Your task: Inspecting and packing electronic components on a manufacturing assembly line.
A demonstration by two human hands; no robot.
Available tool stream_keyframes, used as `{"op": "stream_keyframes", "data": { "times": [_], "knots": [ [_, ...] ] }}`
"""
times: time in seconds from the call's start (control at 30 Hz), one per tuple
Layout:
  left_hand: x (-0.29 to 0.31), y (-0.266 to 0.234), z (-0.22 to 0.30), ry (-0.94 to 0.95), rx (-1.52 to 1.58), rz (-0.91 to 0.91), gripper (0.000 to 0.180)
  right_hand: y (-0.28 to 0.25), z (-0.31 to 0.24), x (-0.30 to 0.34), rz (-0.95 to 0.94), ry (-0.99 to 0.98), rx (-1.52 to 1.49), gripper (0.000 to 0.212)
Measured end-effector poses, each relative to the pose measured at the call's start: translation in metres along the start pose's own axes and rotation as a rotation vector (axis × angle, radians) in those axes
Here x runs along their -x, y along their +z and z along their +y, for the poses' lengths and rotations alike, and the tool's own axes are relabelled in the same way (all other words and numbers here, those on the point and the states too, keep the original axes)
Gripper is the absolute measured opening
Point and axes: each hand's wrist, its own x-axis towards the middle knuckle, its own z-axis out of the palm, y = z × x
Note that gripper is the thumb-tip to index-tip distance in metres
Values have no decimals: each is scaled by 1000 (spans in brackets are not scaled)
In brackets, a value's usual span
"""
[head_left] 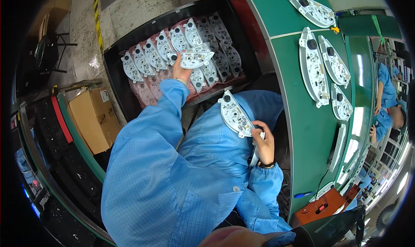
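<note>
My left hand (180, 70) reaches over a black bin and is closed on the end of a white half-moon circuit board (196, 59) with a round black part at one end. Beneath that board, rows of similar boards (152, 54) lie on pink bubble wrap (149, 85). Close to my lap, my right hand (264, 144) pinches the lower end of another half-moon circuit board (235, 116), its component side facing up. A further white edge shows below my right fingers; whether it is a second board I cannot tell.
The black bin (113, 74) stands on the floor ahead. To the right runs a green workbench (285, 74) with several half-moon boards (313, 65), a blue pen (303, 195) and a brown box (322, 206). A cardboard box (94, 119) is at left. Another person (386, 89) works at far right.
</note>
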Motion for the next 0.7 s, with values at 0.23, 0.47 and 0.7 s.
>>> {"op": "stream_keyframes", "data": {
  "times": [0.23, 0.47, 0.7],
  "knots": [
    [-22, -4, -27, -29, -31, -33, 41, 5, 3, -2, -42, -1, 89, 22],
    [44, 19, 19, -191, -146, 98, 42, 2, 5, -9, -76, 14, 107, 22],
    [96, -44, 103, 24, -39, 333, 36, 2, 0, -10, -115, 83, 71, 23]
  ]
}}
